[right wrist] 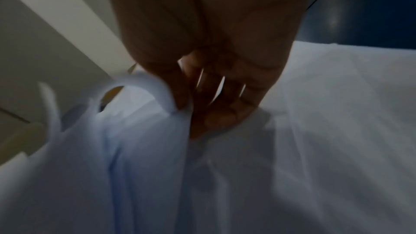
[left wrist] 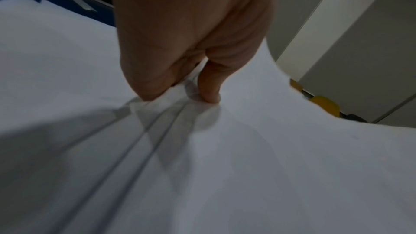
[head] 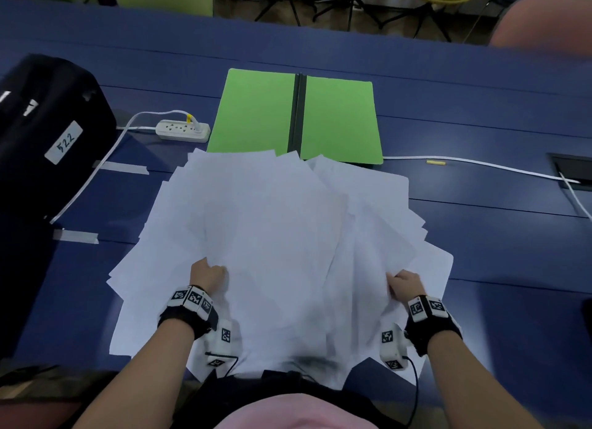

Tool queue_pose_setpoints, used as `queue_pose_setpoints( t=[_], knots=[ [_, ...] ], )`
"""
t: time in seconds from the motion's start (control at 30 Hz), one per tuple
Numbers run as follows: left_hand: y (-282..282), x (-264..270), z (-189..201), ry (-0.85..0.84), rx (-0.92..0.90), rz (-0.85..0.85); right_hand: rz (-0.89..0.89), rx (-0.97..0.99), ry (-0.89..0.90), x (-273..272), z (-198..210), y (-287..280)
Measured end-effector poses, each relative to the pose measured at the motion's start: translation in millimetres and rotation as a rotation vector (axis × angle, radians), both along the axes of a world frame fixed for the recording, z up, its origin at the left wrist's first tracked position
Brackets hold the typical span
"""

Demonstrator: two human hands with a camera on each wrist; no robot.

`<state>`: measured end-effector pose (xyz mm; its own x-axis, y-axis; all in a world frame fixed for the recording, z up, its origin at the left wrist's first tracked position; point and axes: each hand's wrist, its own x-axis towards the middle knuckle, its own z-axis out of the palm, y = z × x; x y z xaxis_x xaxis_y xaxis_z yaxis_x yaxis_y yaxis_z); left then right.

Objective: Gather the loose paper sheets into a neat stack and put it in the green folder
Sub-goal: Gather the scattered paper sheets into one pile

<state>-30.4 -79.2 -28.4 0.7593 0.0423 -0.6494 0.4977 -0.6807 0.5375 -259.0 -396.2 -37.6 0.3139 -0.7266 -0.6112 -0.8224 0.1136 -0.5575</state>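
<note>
Several loose white paper sheets [head: 278, 223] lie fanned out and overlapping across the blue table in front of me. Beyond them the green folder [head: 256, 111] lies open and flat, its dark spine [head: 296, 114] in the middle, and the far sheet edges overlap its near edge. My left hand [head: 208, 273] pinches sheets at the left of the pile, the thumb and fingers [left wrist: 209, 88] curled onto the paper [left wrist: 247, 149]. My right hand [head: 405, 283] grips a lifted bunch of sheets [right wrist: 139, 131] at the right side, fingers [right wrist: 227, 106] curled round their edges.
A black case [head: 48, 134] with a white label stands at the left. A white power strip [head: 182, 130] and its cable lie left of the folder, and another white cable [head: 480, 164] runs right to a table socket [head: 573, 172]. Chairs and tripod legs stand beyond the table.
</note>
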Motion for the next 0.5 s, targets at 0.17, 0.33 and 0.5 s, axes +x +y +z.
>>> queue_pose_setpoints(
  t=[0.17,0.33,0.5],
  knots=[
    [-3,-10,-4,0.101,-0.083,0.049,0.036,0.205,-0.109,3,-14,27],
    [1,-21,-3,0.043,-0.074,0.028,0.009,-0.034,-0.005,-7,-19,31],
    [2,-35,-14,0.121,-0.157,0.049,0.253,0.169,-0.021,1,-19,65]
  ],
)
